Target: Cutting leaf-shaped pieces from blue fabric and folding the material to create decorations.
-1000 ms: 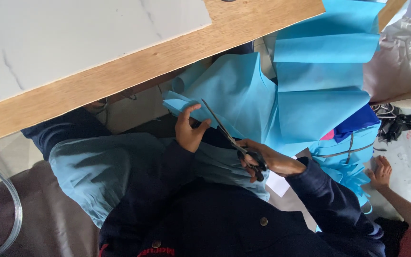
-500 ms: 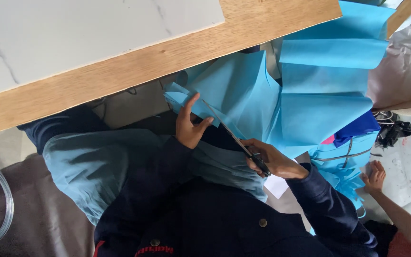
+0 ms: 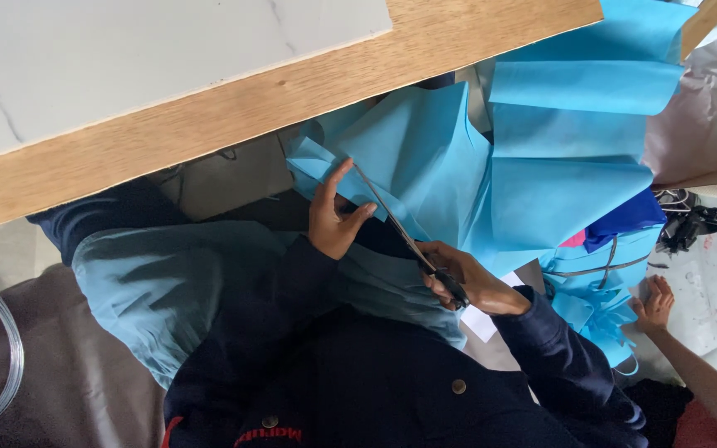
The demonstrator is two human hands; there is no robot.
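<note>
Scissors (image 3: 408, 241) gripped in right hand (image 3: 470, 282) cut blue fabric (image 3: 425, 158) that left hand (image 3: 334, 220) pinches.

We note the scissors (image 3: 408, 241) now lie further into the blue fabric (image 3: 425, 158) than a second ago. The left hand (image 3: 335, 217) has opened its fingers, pinching the cut edge. The right hand (image 3: 466, 282) has drawn lower, toward the lap.

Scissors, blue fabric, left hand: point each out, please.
scissors (image 3: 396, 222), head view, on the long blades.
blue fabric (image 3: 570, 187), head view, on a flat fold.
left hand (image 3: 335, 220), head view, on its back.
</note>
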